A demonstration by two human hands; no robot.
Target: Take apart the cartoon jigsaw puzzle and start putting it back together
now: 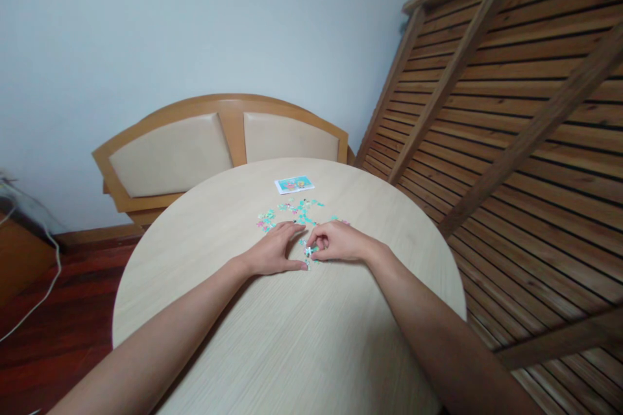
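Small jigsaw puzzle pieces (302,209) in teal, pink and white lie scattered over the middle of the round table (272,337). My left hand (275,249) rests on the tabletop with thumb and fingers spread apart, its thumb tip touching a piece near the front. Between the thumb and fingertips of my right hand (335,241) is a puzzle piece (308,251), just to the right of the left hand's gap. A few more pieces lie under and around the right fingers, partly hidden. Behind the pieces lies a picture card (294,184) with a teal printed scene.
A wooden headboard (238,104) with cream panels stands behind the table against a pale wall (219,19). Slatted wooden panels (487,97) lean close along the right side. A white cable (57,259) hangs down at the left above a dark red floor (92,292).
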